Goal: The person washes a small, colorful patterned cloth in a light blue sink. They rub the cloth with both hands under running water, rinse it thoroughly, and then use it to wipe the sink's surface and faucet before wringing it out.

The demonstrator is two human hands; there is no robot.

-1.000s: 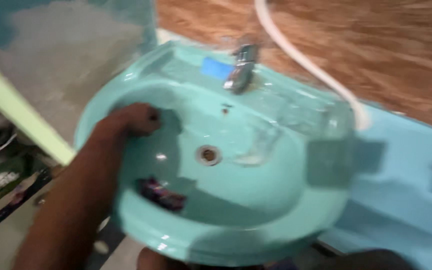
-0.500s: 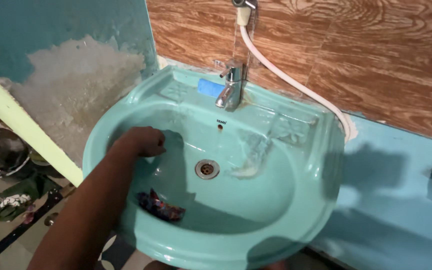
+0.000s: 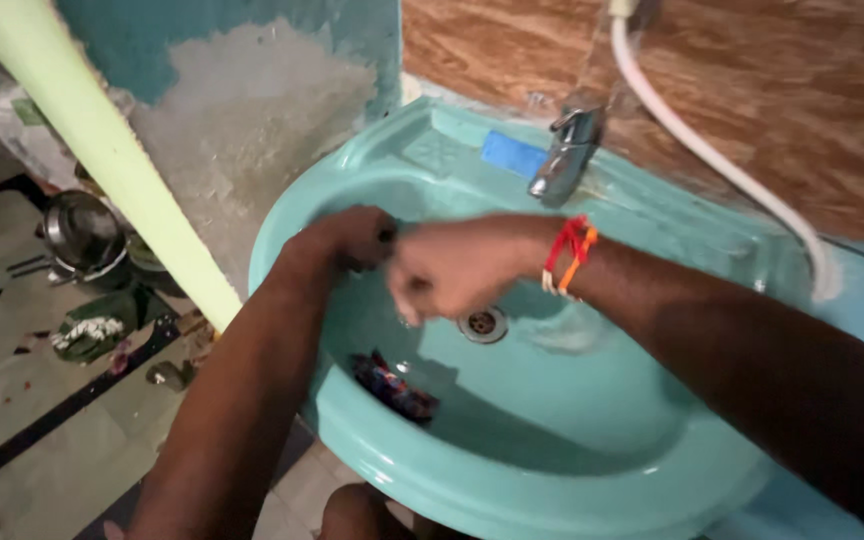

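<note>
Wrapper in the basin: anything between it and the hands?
Nothing visible. The dark wrapper lies on the near slope of the sink, below the left hand and right hand, which are bunched together above it. Only open basin lies between.

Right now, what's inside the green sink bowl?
In the sink bowl: a crumpled dark wrapper near the front wall and the metal drain. The left hand and right hand meet over the bowl, hiding what lies under them.
</note>
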